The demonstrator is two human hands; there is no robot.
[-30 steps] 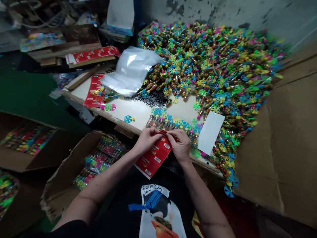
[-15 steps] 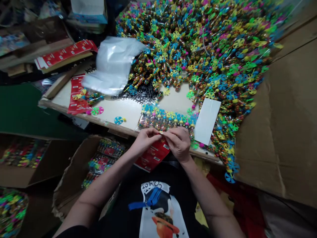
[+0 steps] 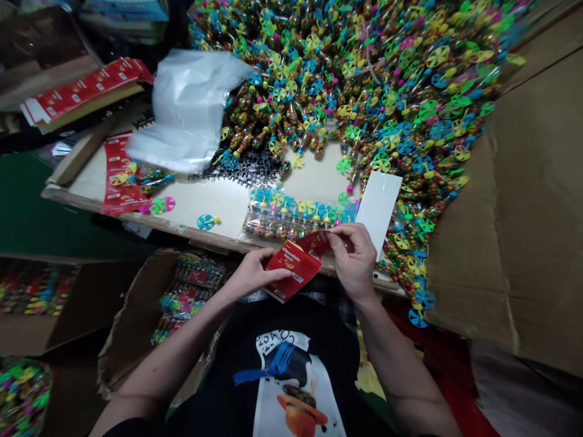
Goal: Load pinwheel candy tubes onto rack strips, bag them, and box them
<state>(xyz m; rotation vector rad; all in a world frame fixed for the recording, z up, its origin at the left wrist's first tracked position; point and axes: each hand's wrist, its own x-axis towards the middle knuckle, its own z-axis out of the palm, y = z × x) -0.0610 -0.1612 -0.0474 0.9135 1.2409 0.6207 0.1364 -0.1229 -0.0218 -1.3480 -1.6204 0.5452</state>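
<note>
My left hand [image 3: 255, 274] grips a red printed card [image 3: 288, 262] over the table's front edge, its thumb lying across the front. My right hand [image 3: 356, 260] pinches the card's far end, which bends up and away to the right. Whether the card is one folded piece or several layers I cannot tell. Just beyond both hands lies a clear bag [image 3: 277, 223] filled with a row of candy tubes topped by coloured fan wheels. A blank white card [image 3: 381, 203] rests to the right of that bag.
A big heap of candy tubes [image 3: 346, 79] covers the back and right of the table, against a cardboard sheet [image 3: 514, 230]. Clear plastic bags [image 3: 186, 109] and a red card strip [image 3: 116, 173] lie left. A carton [image 3: 132, 315] with packed bags stands below.
My right hand has moved right, drawing the red card's end away from my left hand. The card has come up and tilted; the view has shifted slightly.
</note>
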